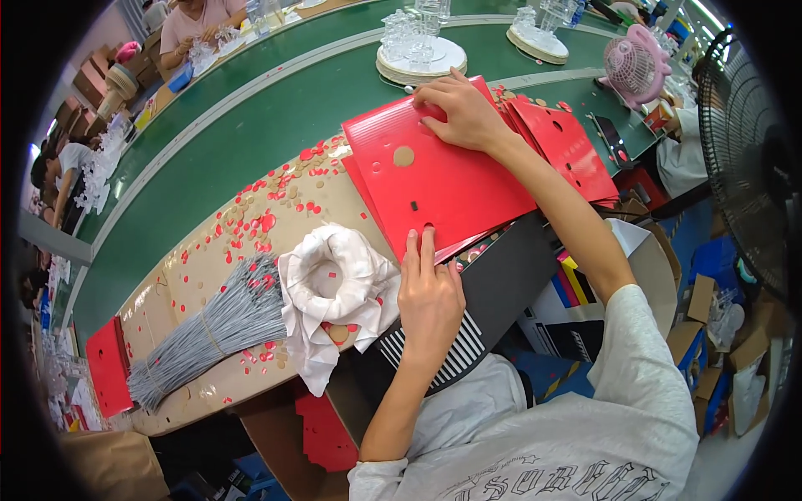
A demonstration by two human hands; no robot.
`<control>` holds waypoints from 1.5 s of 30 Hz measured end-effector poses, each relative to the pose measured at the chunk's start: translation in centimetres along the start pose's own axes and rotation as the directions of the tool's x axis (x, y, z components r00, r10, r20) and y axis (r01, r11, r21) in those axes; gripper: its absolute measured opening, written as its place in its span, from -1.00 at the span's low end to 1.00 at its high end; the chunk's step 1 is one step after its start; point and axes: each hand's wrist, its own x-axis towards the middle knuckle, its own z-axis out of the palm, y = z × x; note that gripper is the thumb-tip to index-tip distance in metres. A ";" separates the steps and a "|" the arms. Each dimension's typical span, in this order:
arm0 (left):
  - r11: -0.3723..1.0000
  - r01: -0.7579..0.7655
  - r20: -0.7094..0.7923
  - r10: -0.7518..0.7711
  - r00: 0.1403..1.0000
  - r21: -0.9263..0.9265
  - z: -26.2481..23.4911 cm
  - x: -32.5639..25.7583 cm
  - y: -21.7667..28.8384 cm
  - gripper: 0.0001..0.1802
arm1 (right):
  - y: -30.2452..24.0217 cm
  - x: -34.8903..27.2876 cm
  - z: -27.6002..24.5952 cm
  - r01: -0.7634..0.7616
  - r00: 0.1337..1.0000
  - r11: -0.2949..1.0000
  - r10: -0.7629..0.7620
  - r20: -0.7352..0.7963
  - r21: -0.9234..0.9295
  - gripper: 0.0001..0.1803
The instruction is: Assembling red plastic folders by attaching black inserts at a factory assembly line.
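A red sheet (451, 184) of smooth, ribbed-looking card with round and small rectangular cut-outs lies tilted on top of more red sheets. My right hand (464, 108) rests over its far edge, fingers apart and bent, fingertips touching the surface. At the near edge my left hand (430, 292) has two fingers stretched onto the card beside a small hole, the thumb by the edge. Neither hand visibly grips anything. A tan disc (403, 156) shows in the sheet's large round hole. Other red sheets (564, 146) lie just right of the stack.
A bundle of grey wires (213, 330) and a crumpled white cloth ring (330, 271) lie left, among scattered red and tan discs (263, 217). Beyond runs a green conveyor (276, 108) with white round stands (422, 60). A black fan (743, 159) stands right; people sit across.
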 end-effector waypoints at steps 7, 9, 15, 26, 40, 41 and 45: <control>0.953 0.019 0.002 -0.019 1.000 -0.303 -3.7 -0.5 0.3 -0.85 | -0.6 0.4 -6.6 -0.048 0.964 0.992 0.077 -0.255 0.119 -0.48; 0.914 0.004 -0.028 -0.017 0.999 -0.406 -5.9 -0.8 1.1 -0.89 | 0.9 0.5 -9.7 -0.071 0.932 0.984 0.125 -0.340 0.165 -0.45; 0.867 0.171 0.135 -0.121 0.983 -0.467 -8.5 -0.8 0.8 -0.77 | 14.1 -4.8 -16.5 -0.531 0.839 0.770 0.537 0.092 0.353 -0.40; 0.584 0.426 0.220 -0.392 0.893 -0.691 -7.9 -0.2 -0.6 -0.60 | 16.4 -11.7 -7.0 -0.806 0.586 0.591 0.797 0.148 0.008 -0.38; 0.492 0.482 0.168 -0.552 0.817 -0.725 -7.0 0.2 -0.2 -0.56 | -16.2 -15.5 -6.5 0.430 0.901 0.741 -0.386 -0.197 0.516 -0.73; 0.464 0.492 0.168 -0.579 0.798 -0.736 -7.0 0.0 -0.3 -0.55 | -16.3 -15.6 -6.8 0.405 0.912 0.725 -0.364 -0.189 0.558 -0.67; 0.368 0.494 0.159 -0.653 0.741 -0.788 -6.6 -0.3 0.4 -0.58 | -16.9 -16.7 -6.6 0.340 0.938 0.693 -0.301 -0.173 0.636 -0.65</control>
